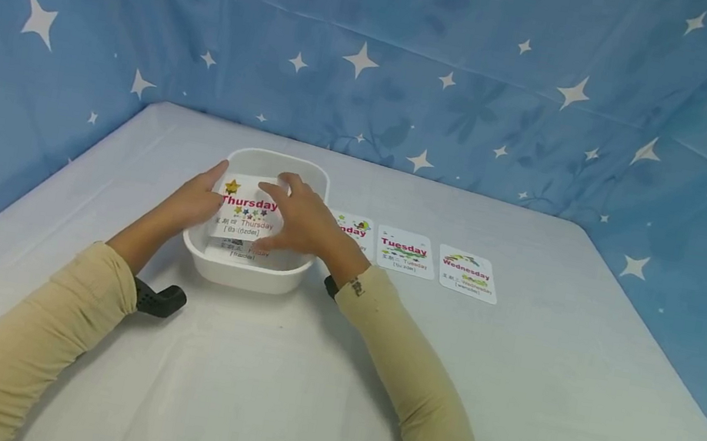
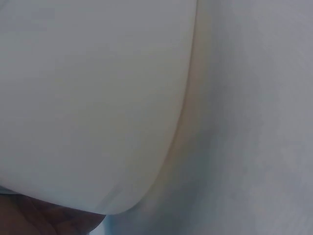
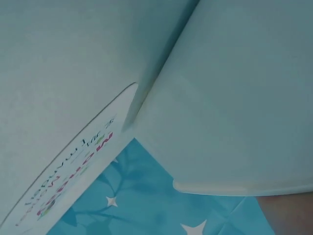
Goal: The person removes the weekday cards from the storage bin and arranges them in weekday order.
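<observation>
A white plastic basin (image 1: 245,278) stands on the table with word cards inside. On top lies a white Thursday card (image 1: 245,226), with a yellow star and red lettering; a Friday card (image 1: 228,254) is partly hidden beneath it. My left hand (image 1: 198,196) holds the basin's left side, thumb over the rim at the card's left edge. From the right, my right hand (image 1: 304,222) reaches over the rim and grips the Thursday card, fingers near its top edge and thumb at its lower right corner. In the left wrist view, some fingers (image 2: 49,220) show below the basin wall.
Right of the basin lie a Monday card (image 1: 357,230), partly covered by my right hand, a Tuesday card (image 1: 406,253) and a Wednesday card (image 1: 468,274), in a row. A white cloth (image 1: 309,400) covers the table. Behind hangs a blue curtain (image 1: 417,91) with white stars.
</observation>
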A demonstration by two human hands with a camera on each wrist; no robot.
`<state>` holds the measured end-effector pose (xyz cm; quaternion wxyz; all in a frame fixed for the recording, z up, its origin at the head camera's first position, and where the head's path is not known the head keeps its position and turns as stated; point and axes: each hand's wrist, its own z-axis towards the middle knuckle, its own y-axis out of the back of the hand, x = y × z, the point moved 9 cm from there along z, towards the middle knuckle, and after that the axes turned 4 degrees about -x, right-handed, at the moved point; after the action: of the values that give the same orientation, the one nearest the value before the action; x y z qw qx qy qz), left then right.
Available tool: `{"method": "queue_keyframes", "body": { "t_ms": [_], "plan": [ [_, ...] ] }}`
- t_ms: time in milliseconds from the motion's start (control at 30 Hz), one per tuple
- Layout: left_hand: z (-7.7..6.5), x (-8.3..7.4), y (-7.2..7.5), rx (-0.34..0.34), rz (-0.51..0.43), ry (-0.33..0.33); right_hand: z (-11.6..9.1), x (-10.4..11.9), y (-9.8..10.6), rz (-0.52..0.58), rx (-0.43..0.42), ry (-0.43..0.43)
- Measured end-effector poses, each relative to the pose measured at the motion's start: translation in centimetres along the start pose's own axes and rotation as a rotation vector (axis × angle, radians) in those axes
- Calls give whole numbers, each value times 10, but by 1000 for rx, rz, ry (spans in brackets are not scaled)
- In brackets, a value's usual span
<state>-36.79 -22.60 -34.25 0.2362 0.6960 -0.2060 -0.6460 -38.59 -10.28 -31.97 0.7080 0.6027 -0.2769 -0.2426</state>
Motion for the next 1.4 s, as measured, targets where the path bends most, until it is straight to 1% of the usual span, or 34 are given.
{"method": "queue_keyframes", "body": {
  "t_ms": [100,200,300,433,533,600,700,867,967,1067,1133,1200,1400],
  "plan": [
    [-1,1,0,2,-3,8,-2,-1,11,-56,-79,-11],
    [0,0,-1,4,0,10,-6,-9,23,-61,-161,-67],
    [-1,0,-2,7,1,14,-16,-24,34,-20,-258,-114],
    [-1,1,0,0,10,19,-39,-51,44,59,-389,-157],
    [-1,1,1,-9,31,20,-59,-73,48,114,-437,-197],
    [0,1,2,-10,40,21,-70,-86,48,126,-415,-223],
    [0,2,2,-4,45,21,-86,-104,47,120,-330,-268],
    [1,3,4,-2,41,20,-112,-130,41,113,-137,-349],
    [2,6,7,-9,46,30,-127,-136,32,108,10,-365],
    [3,9,9,-18,50,42,-138,-132,20,114,139,-330],
    [3,10,10,-23,48,49,-142,-125,14,120,187,-295],
    [2,10,10,-24,44,52,-143,-116,11,117,204,-253],
    [3,9,6,-31,33,50,-145,-94,5,96,214,-199]
  ]
}}
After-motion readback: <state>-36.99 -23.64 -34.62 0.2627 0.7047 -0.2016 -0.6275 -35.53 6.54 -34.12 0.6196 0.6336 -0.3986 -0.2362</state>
